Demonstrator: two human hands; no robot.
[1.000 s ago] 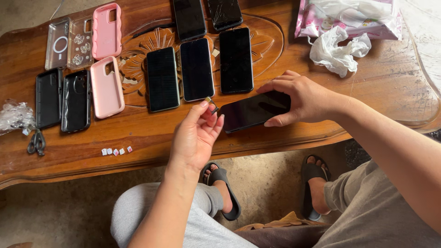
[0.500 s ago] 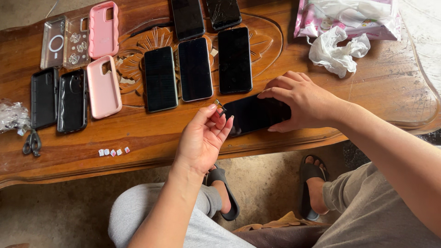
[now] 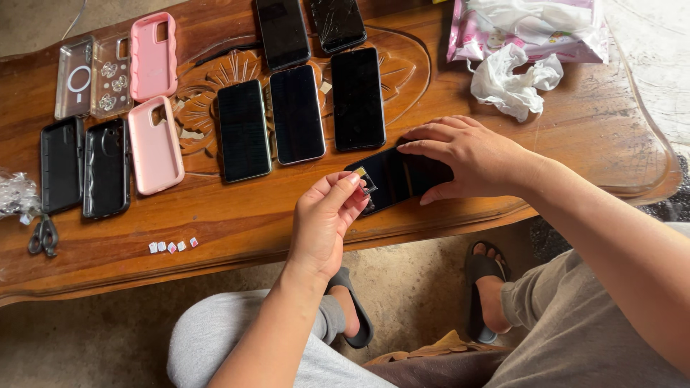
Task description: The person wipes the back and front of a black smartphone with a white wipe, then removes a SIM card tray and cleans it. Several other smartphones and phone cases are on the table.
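Observation:
A black phone [image 3: 399, 176] lies screen up near the front edge of the carved wooden table [image 3: 237, 215]. My right hand [image 3: 471, 158] presses down on its right half with fingers spread over it. My left hand [image 3: 327, 219] pinches a small card tray [image 3: 363, 178] between thumb and fingertips, right at the phone's left end. Three dark phones [image 3: 298, 115] lie side by side just behind, with two more phones [image 3: 309, 29] further back, one of them cracked.
Phone cases in pink [image 3: 154, 144], black [image 3: 83, 169] and clear [image 3: 90, 75] lie at the left. Several tiny cards [image 3: 172, 246] sit near the front edge, small scissors [image 3: 43, 236] at far left. Crumpled tissue [image 3: 514, 82] and a pink packet [image 3: 532, 29] are at back right.
My left hand has moved right and turned over, bringing the small tray down against the phone's left end. My right hand has lowered the phone flat and now presses on it.

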